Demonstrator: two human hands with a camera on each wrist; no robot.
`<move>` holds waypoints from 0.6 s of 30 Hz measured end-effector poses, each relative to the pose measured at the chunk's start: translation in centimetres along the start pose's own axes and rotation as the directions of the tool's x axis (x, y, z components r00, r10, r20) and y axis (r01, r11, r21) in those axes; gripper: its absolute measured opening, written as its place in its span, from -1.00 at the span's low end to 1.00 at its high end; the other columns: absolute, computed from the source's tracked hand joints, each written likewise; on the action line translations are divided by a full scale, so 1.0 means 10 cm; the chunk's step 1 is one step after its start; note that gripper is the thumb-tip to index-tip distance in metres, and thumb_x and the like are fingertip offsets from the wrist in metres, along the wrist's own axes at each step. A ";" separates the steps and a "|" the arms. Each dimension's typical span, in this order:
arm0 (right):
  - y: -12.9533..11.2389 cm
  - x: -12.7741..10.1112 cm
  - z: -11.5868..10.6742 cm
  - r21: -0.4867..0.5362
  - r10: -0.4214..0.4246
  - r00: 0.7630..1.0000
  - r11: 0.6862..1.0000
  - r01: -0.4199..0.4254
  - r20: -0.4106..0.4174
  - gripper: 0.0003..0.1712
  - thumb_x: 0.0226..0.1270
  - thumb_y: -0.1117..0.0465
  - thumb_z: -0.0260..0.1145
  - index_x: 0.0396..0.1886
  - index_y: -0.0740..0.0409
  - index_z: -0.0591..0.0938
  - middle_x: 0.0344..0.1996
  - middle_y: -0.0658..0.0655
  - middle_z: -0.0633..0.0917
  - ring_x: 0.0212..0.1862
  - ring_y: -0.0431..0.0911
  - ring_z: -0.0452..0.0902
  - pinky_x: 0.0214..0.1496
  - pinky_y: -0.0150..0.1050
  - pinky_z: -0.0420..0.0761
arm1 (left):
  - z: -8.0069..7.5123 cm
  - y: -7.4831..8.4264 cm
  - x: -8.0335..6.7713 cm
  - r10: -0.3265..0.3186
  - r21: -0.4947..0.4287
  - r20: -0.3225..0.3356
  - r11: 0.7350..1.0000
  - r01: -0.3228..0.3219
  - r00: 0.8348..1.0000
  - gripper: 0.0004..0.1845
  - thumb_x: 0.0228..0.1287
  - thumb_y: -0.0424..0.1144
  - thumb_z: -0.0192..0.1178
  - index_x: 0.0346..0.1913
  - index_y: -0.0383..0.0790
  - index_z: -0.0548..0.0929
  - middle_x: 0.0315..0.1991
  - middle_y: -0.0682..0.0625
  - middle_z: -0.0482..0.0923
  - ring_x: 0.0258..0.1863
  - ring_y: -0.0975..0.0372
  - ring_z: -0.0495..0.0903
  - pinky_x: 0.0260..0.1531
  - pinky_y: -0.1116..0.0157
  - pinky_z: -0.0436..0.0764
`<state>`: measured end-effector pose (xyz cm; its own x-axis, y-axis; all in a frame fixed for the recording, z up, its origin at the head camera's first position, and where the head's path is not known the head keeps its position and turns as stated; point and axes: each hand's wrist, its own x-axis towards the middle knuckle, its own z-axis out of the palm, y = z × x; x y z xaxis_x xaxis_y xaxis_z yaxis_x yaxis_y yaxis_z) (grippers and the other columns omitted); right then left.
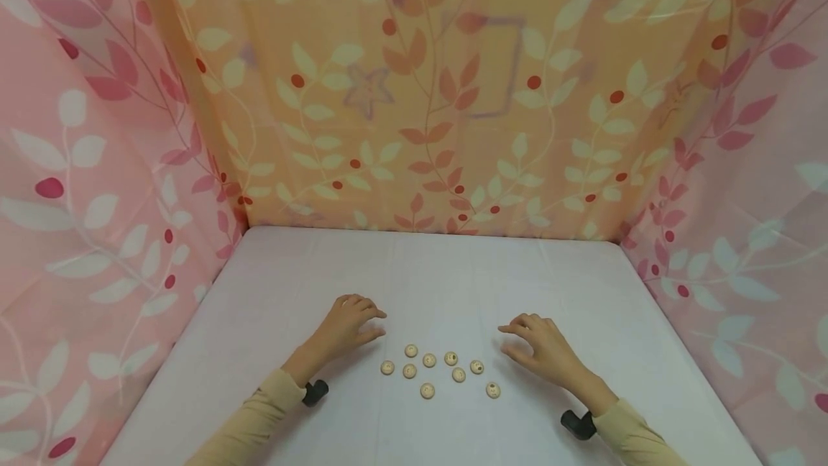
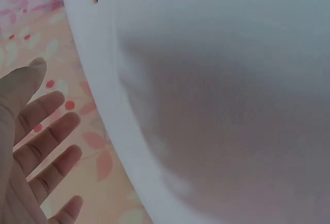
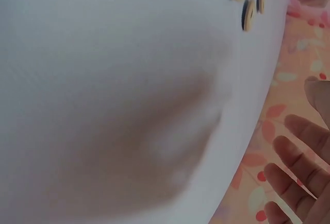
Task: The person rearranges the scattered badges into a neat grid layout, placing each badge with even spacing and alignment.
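Several small round wooden discs with dark marks lie loosely scattered on the white tabletop, between my two hands in the head view. My left hand (image 1: 349, 323) hovers to their left, fingers spread and loosely bent, holding nothing; the closest disc is the leftmost wooden disc (image 1: 387, 367). On the other side, my right hand (image 1: 542, 347) hovers above the table with relaxed fingers and nothing in it, near a wooden disc (image 1: 476, 367) and a lower wooden disc (image 1: 493, 390). Both wrist views show the fingers apart, with some discs (image 3: 248, 15) at the upper edge.
A white cloth covers the table (image 1: 427, 286). An orange leaf-patterned curtain (image 1: 401, 149) stands behind it, with a pink curtain (image 1: 97, 185) on the left and another pink curtain (image 1: 750, 185) on the right. Black wrist cameras (image 1: 315, 393) sit at the cuffs.
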<state>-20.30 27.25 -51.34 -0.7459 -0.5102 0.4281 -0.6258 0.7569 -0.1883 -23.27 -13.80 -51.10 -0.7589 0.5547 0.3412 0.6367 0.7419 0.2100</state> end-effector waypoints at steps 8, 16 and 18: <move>-0.17 -0.10 0.07 0.087 -0.028 0.997 0.996 0.022 0.069 -0.69 0.04 0.01 0.43 -0.18 -0.07 0.69 -0.33 -0.17 0.58 -0.26 -0.33 0.42 -0.28 -0.32 0.36 | 0.09 0.09 -0.06 0.075 0.003 0.080 0.997 -0.076 0.994 -0.76 0.11 0.04 0.26 -0.19 0.05 0.70 -0.24 0.19 0.57 -0.12 0.23 0.47 0.08 0.03 0.34; -0.27 -0.20 0.11 0.111 -0.024 0.994 0.994 0.012 0.107 -0.75 0.07 -0.04 0.39 -0.25 -0.10 0.70 -0.37 -0.28 0.57 -0.30 -0.37 0.44 -0.30 -0.36 0.35 | 0.13 0.16 -0.13 0.088 0.004 0.172 0.996 -0.090 0.981 -0.71 0.08 0.12 0.25 -0.19 0.09 0.69 -0.26 0.22 0.57 -0.14 0.26 0.47 0.08 0.05 0.34; -0.29 -0.22 0.12 0.106 -0.022 0.993 0.994 0.010 0.118 -0.76 0.06 -0.07 0.39 -0.28 -0.13 0.70 -0.38 -0.31 0.57 -0.31 -0.39 0.43 -0.29 -0.36 0.36 | 0.14 0.17 -0.14 0.083 0.008 0.196 0.996 -0.086 0.977 -0.68 0.07 0.17 0.23 -0.19 0.11 0.69 -0.25 0.22 0.56 -0.13 0.27 0.46 0.09 0.06 0.33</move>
<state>-17.12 25.74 -52.80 -0.7536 -0.5714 0.3251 -0.6536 0.7044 -0.2768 -21.29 -12.76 -52.49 -0.7157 0.6773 0.1707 0.6984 0.6945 0.1729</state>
